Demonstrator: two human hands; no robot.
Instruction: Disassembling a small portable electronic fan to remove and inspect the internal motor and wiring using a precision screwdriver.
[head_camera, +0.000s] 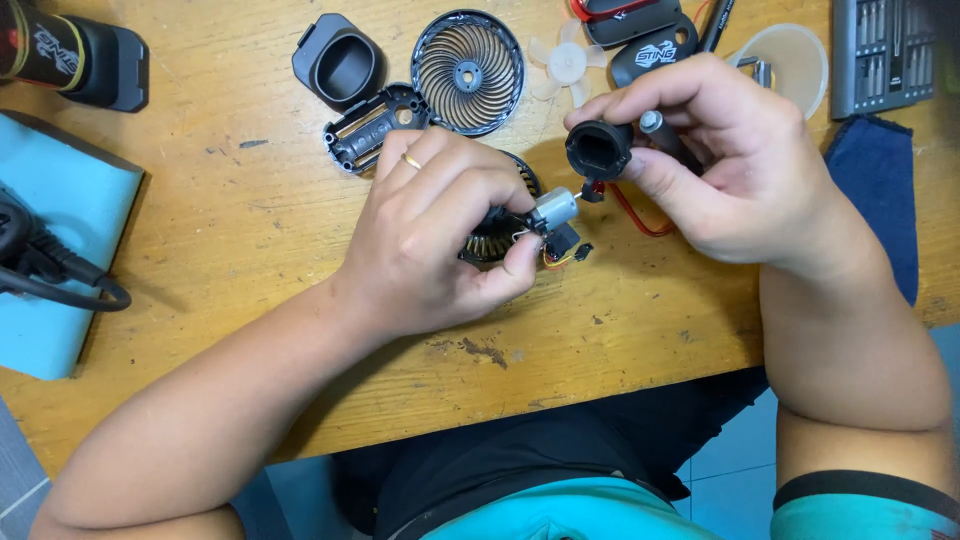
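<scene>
Pinched in the left hand (440, 240), a small motor (553, 209); right hand (720, 160) grips a black cap (598, 150), mid-frame above the wooden table (250, 230).

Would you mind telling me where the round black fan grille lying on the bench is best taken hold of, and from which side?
Take the fan grille by its solid outer rim, coming straight down from above. It lies flat on the wooden bench, its middle only thin spiral ribs. The left and near edges look tight against the black housing; the far edge seems freer.
</scene>
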